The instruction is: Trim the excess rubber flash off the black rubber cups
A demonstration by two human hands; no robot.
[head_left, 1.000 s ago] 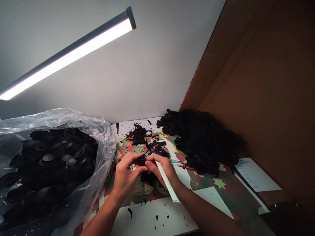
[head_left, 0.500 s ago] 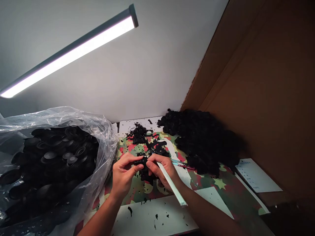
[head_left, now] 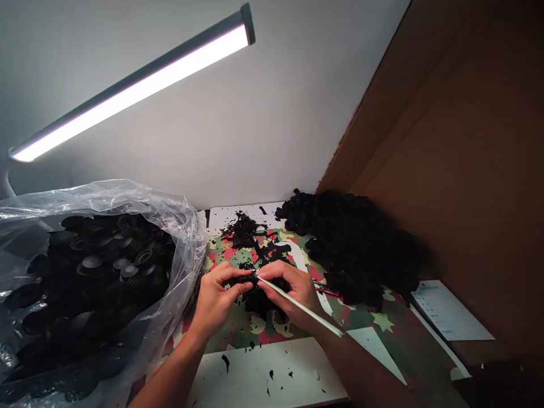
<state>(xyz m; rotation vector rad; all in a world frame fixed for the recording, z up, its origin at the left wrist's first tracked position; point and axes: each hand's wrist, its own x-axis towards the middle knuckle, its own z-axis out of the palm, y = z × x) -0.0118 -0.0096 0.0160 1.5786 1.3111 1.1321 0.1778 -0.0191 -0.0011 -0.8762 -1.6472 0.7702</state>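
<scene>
My left hand (head_left: 219, 294) pinches a small black rubber-looking part (head_left: 245, 279) between thumb and fingers. Its exact shape is mostly covered by the fingertips. Closed around a thin white stick-like tool (head_left: 304, 309), my right hand (head_left: 293, 289) brings the tool's far end up against the part. What that tip looks like is too small to make out. Beneath both hands lie black scraps (head_left: 259, 303) on a camouflage-patterned sheet with stars (head_left: 382, 323).
A clear plastic bag (head_left: 187, 238) full of round black ribbed parts (head_left: 91, 263) stands at left. Black pieces form a large heap (head_left: 365, 249) at right, beside a cardboard wall (head_left: 446, 158). A lit lamp (head_left: 140, 85) hangs above. White paper (head_left: 453, 309) lies at far right.
The white tool has swung from a steep slant to a flatter one, its tip now meeting the black part. My right hand has turned with it. The view has shifted slightly.
</scene>
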